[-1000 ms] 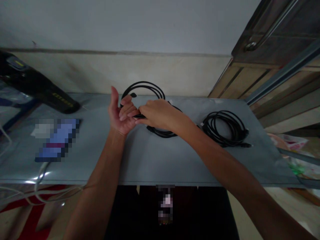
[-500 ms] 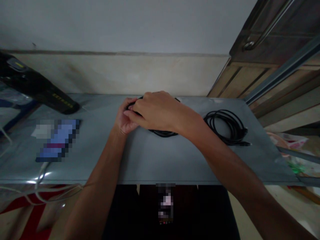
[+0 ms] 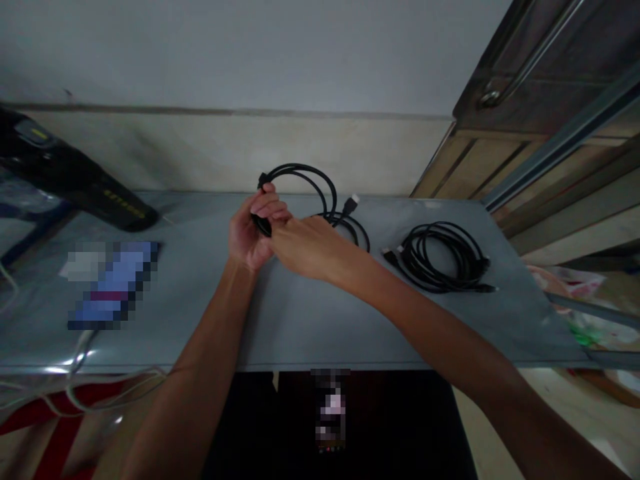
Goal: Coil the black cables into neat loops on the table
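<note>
Above the table (image 3: 300, 320), left hand (image 3: 247, 233) fingers are clamping the black cable (image 3: 300, 169), so its loops are arching together beyond the knuckles. Right hand (image 3: 307, 248) is pressing alongside, its grip hidden. Another coil (image 3: 445, 257) is lying well apart.

Two black cables (image 3: 299, 168) (image 3: 473, 263), two hands (image 3: 245, 237) (image 3: 310, 248)

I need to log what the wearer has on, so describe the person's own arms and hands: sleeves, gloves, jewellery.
Both arms are bare right down to the picture's lower edge: no sleeve shows on the left forearm or the right forearm. The left hand and right hand wear no gloves. No watch, band or ring can be seen, though the light is dim.
</note>
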Demonstrator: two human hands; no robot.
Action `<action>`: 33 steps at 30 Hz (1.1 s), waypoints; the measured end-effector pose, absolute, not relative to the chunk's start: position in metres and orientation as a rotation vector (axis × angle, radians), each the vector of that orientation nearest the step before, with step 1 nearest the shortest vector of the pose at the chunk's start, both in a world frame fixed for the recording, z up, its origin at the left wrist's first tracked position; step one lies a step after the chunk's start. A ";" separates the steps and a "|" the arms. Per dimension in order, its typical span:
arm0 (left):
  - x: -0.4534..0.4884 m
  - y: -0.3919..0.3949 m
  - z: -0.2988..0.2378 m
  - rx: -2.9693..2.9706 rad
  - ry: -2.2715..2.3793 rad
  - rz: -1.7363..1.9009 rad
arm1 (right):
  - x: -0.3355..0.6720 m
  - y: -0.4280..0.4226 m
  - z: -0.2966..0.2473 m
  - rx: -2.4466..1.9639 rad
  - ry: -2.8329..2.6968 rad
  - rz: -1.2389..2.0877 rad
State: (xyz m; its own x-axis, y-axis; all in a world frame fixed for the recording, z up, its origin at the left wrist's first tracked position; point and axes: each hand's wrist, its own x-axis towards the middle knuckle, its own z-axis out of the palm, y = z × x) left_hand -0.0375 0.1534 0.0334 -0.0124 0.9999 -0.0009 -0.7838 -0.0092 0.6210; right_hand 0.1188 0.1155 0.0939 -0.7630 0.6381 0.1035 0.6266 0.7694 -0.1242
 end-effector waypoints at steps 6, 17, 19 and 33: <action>-0.040 0.147 0.038 0.659 0.513 1.425 | 0.115 0.115 0.084 -1.109 -2.731 -0.141; -0.033 0.178 -0.016 1.262 1.004 1.432 | 0.295 0.065 0.100 -1.743 -2.262 -0.660; -0.031 0.179 -0.023 1.433 1.101 1.410 | 0.331 0.054 0.085 -1.793 -2.225 -0.730; -0.033 0.179 -0.035 1.936 1.238 1.214 | 0.377 0.023 0.003 -1.865 -2.326 -0.459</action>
State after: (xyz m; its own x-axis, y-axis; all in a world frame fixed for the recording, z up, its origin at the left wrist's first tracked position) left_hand -0.0333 0.1788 -0.0346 0.1737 0.9000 0.3998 0.4174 -0.4350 0.7978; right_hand 0.3768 0.0233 0.0029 -0.2303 0.9308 0.2837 0.9688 0.1919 0.1567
